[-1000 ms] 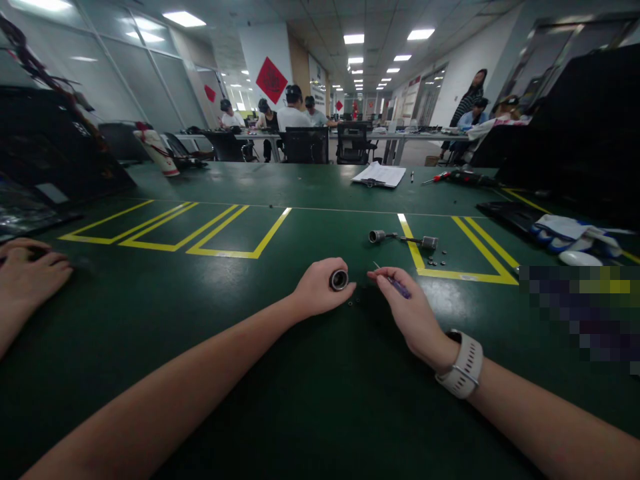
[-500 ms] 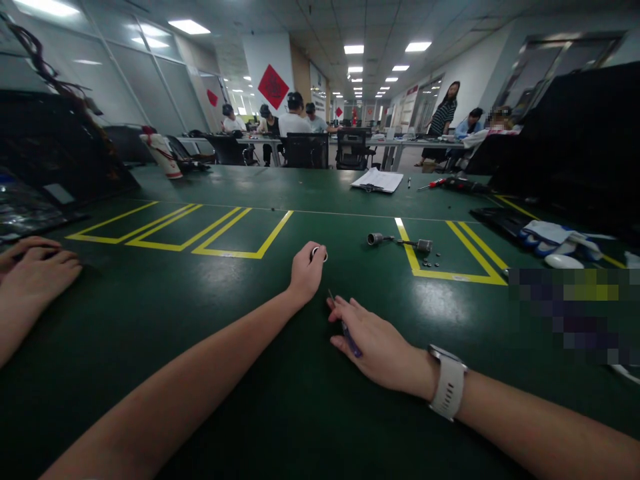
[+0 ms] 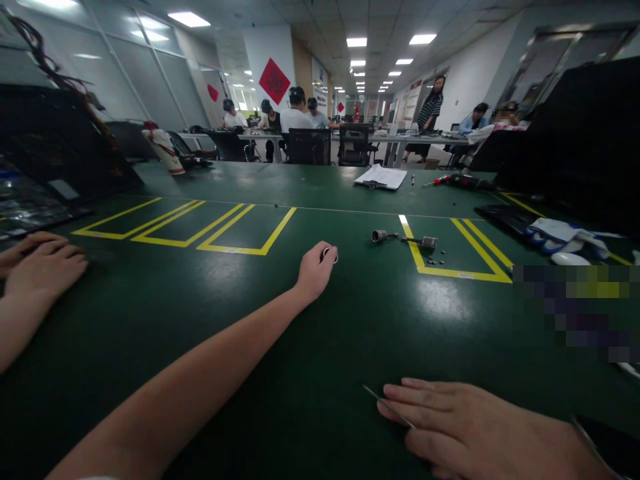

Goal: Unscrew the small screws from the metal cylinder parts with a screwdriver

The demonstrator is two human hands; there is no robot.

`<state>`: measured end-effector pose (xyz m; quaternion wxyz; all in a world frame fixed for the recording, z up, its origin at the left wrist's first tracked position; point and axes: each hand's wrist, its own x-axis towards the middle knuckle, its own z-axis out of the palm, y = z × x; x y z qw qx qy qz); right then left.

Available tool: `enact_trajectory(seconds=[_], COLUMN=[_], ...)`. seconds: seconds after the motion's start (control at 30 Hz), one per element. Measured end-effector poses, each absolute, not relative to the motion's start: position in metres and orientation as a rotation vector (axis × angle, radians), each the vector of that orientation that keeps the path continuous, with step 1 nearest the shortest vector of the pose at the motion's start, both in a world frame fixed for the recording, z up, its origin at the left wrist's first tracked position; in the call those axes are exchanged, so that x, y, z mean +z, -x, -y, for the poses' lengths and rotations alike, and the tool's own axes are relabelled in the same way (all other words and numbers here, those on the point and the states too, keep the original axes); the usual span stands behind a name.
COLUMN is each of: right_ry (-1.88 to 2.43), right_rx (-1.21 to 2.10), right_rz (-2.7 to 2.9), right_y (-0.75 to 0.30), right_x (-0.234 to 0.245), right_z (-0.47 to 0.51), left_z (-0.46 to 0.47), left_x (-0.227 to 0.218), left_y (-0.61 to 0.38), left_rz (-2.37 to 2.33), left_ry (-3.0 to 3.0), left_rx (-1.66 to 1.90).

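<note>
Above the middle of the green table (image 3: 250,320), my left hand (image 3: 314,272) is closed around a small round part (image 3: 330,255) with a pale rim and dark centre; the fingers hide the rest. Nearer the front edge, my right hand (image 3: 460,420) grips a screwdriver (image 3: 387,405). Its thin metal shaft points up and left, while the handle is hidden under the palm. Beyond both hands lies a pair of metal cylindrical connectors (image 3: 429,243) joined by a short cable. Several tiny nuts or screws (image 3: 435,262) are scattered beside it.
Another person's hands (image 3: 45,267) rest at the left. Yellow tape (image 3: 235,251) marks rectangles on the table. Farther back are a clipboard with papers (image 3: 383,177) and a red-and-black tool (image 3: 460,181). White-and-blue gloves (image 3: 567,237) and a white mouse (image 3: 571,259) lie at the right.
My right hand has moved down and right, away from my left hand, carrying the screwdriver. My left hand keeps its hold on the round part, nearly in place.
</note>
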<state>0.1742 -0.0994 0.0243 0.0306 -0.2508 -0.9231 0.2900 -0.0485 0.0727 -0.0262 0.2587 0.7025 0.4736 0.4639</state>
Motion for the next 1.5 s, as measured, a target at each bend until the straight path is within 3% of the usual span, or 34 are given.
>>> enact_trajectory(seconds=[0.17, 0.4, 0.53, 0.67, 1.0, 1.3, 1.5], right_ry=[0.919, 1.296, 1.309, 1.253, 1.277, 1.433, 1.539], right_rx=[0.932, 1.041, 1.322, 1.519, 1.486, 1.426, 1.208], right_rz=[2.508, 1.313, 0.974, 0.95, 1.059, 1.08, 1.175], right_y=[-0.196, -0.19, -0.17, -0.165, -0.172, -0.176, -0.177], right_x=[0.005, 0.007, 0.013, -0.001, -0.016, -0.019, -0.022], right_z=[0.109, 0.088, 0.079, 0.082, 0.088, 0.088, 0.086], left_z=[-0.064, -0.036, -0.005, 0.029, 0.057, 0.058, 0.057], left_x=[-0.022, -0.006, 0.009, 0.016, 0.019, 0.017, 0.013], left_y=[0.045, 0.037, 0.037, 0.041, 0.043, 0.044, 0.044], left_rz=[-1.286, -1.232, -1.252, -1.207, -0.954, -0.897, -0.888], left_ry=[-1.951, -2.125, -2.333, -2.15, -1.166, -0.955, -0.931], left_rx=[1.16, 0.971, 0.892, 0.911, 0.683, 0.686, 0.664])
